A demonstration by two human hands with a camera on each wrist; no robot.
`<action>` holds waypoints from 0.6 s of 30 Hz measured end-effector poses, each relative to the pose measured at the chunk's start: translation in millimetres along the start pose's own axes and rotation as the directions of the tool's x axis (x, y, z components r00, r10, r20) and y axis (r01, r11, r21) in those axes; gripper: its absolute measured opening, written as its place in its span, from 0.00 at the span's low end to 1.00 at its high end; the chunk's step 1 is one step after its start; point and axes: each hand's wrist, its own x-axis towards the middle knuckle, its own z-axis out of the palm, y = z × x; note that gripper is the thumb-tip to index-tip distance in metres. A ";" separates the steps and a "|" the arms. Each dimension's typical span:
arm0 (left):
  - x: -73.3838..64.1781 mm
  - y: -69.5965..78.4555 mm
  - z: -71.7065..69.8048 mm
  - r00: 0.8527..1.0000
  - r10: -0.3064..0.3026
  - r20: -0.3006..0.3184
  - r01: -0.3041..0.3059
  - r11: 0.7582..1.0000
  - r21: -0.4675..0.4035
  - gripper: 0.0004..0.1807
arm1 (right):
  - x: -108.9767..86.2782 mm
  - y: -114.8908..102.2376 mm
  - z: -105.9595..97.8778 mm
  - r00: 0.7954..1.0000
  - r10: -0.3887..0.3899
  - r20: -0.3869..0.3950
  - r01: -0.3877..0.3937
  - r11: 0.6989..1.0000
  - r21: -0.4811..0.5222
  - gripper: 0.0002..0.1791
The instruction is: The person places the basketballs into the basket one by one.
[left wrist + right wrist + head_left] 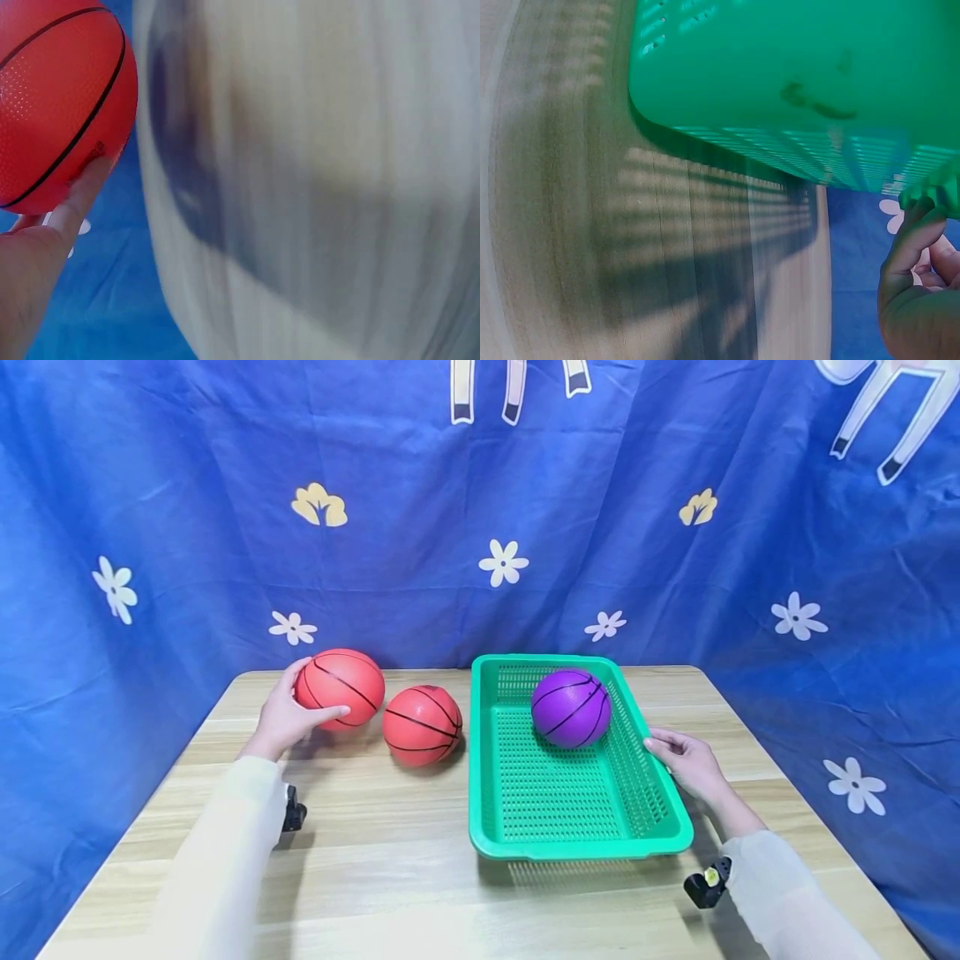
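Note:
In the head view my left hand (287, 714) grips a red toy basketball (341, 681) from its left side, thumb across the front and fingers behind. The left wrist view shows the same red ball (67, 97) above the tabletop, its shadow lying on the wood. Just right of it a second red basketball (422, 727) sits on the table. A green plastic basket (581, 847) with perforated walls holds a purple basketball (572, 708) near its back. My right hand (690, 764) pinches the basket's right rim; in the right wrist view its fingers (915, 240) curl at the green edge.
The wooden table (375, 877) ends at a blue printed curtain (420, 585) at the back and sides. A small black camera is strapped to each wrist. The basket's shadow falls across the wood beneath it.

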 end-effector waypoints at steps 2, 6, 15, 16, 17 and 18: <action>0.5 4.0 -6.4 1.000 -0.006 0.005 0.006 1.000 0.002 0.57 | 0.5 -0.6 0.0 1.000 0.004 0.002 -0.004 1.000 0.006 0.35; 2.2 11.3 -18.4 1.000 -0.005 0.017 0.005 1.000 -0.010 0.58 | 1.0 -1.7 -0.5 1.000 0.014 0.000 -0.014 1.000 0.008 0.35; 7.2 28.5 -37.9 0.998 0.047 0.040 -0.047 0.999 0.008 0.55 | -0.3 -2.0 -0.9 1.000 0.004 0.005 -0.004 1.000 -0.002 0.35; 7.7 30.0 -39.3 0.998 0.050 0.045 -0.050 0.999 0.019 0.54 | -0.4 -2.3 -0.9 1.000 0.002 0.004 -0.002 1.000 -0.004 0.35; 8.0 31.8 -40.5 0.997 0.055 0.051 -0.056 0.998 0.030 0.54 | -0.5 -2.4 -0.9 1.000 0.002 0.004 -0.002 1.000 -0.002 0.35; 8.3 33.5 -41.7 0.996 0.058 0.061 -0.060 0.998 0.033 0.54 | -0.7 -2.6 -0.8 1.000 0.001 0.003 -0.001 1.000 -0.002 0.35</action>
